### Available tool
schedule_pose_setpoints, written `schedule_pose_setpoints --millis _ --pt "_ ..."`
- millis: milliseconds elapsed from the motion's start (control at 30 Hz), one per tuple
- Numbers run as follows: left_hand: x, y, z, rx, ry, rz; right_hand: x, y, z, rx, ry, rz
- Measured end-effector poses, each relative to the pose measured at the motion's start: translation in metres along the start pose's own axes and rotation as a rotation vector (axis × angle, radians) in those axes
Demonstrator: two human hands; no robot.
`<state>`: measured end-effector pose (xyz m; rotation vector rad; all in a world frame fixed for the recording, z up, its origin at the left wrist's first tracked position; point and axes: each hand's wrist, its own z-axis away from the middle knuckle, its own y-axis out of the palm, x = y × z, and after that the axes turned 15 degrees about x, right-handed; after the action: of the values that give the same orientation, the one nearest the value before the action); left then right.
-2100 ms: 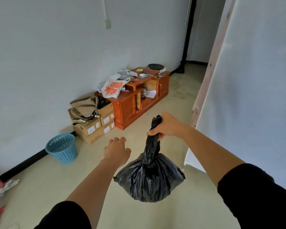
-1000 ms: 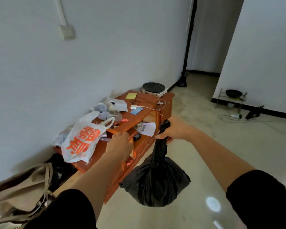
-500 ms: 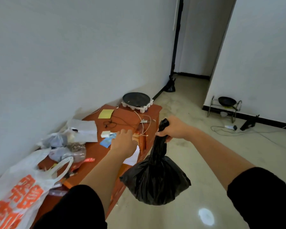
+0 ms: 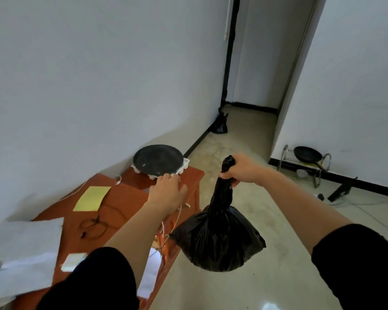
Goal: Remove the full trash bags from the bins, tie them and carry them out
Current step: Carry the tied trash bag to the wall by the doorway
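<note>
A full black trash bag hangs in the air in front of me, its neck twisted into a rope. My right hand grips that neck near the top. My left hand is held out empty over the end of the low orange-brown cabinet, fingers relaxed, just short of the round black plate. A second small black tied bag sits on the floor at the wall corner by the doorway ahead.
On the cabinet lie a round black plate on a white base, a yellow note, cables and papers. A metal rack with a black pan stands by the right wall, cables beside it. The pale floor runs ahead into a corridor.
I have walked forward along the cabinet; the blue bin, boxes and white printed bag have dropped out of view. The bag stays hanging from my right hand, my left hand stays empty.
</note>
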<state>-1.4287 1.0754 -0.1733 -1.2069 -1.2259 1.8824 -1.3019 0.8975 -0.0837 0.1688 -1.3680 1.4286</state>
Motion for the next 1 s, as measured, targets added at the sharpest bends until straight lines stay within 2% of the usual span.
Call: schedule_pose_setpoints --millis 267,467,767,1000 --pt "-0.049 -0.036 -0.234 0.069 0.062 -0.038 -0.049 -0.153 -0.158 -0.064 0.07 -0.055" --pt "-0.084 -0.038 -0.399 -0.074 0.087 -0.228 -0.102 -0.257 -0.29 -0.173 0.059 -0.1" --pt "-0.135 -0.044 -0.669 -0.016 -0.028 -0.169 -0.178 -0.434 -0.497 -0.083 0.051 -0.09" --pt "-0.16 -0.067 -0.845 0.041 -0.092 -0.224 -0.215 -0.554 -0.64 -0.091 0.05 -0.093"
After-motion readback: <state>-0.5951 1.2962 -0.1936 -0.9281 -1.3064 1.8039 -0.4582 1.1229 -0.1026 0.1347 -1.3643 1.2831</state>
